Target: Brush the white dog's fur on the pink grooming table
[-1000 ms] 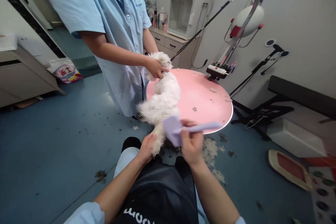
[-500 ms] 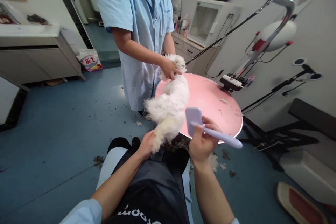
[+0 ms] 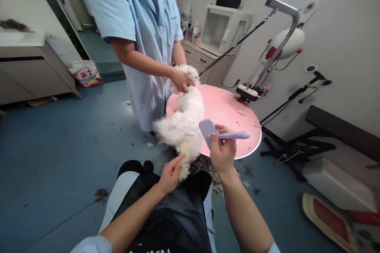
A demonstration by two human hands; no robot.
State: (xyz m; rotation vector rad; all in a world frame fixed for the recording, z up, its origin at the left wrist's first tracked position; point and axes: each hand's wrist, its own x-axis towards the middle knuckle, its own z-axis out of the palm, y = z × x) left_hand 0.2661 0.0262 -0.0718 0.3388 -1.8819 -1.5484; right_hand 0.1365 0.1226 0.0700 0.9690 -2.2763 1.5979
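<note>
A co-worker [image 3: 144,51] stands at the left in a light-blue shirt; next is your left hand [image 3: 170,174], its index finger laid on the hind leg [image 3: 187,163] of the white dog [image 3: 190,106]; I cannot tell whether that hand grips the fur; the co-worker's hand [image 3: 181,82] rests about the neck; the dog stands at the near left edge of the table; its back looks close and even, so seems further along, while the rear and leg look shaggier, so brushing there seems unfinished; your right hand [image 3: 223,151], apart from your left, is closed round a lilac brush [image 3: 208,129]; contact with the coat is unclear; tufts [image 3: 241,112] lie on the pink table [image 3: 231,122].
</note>
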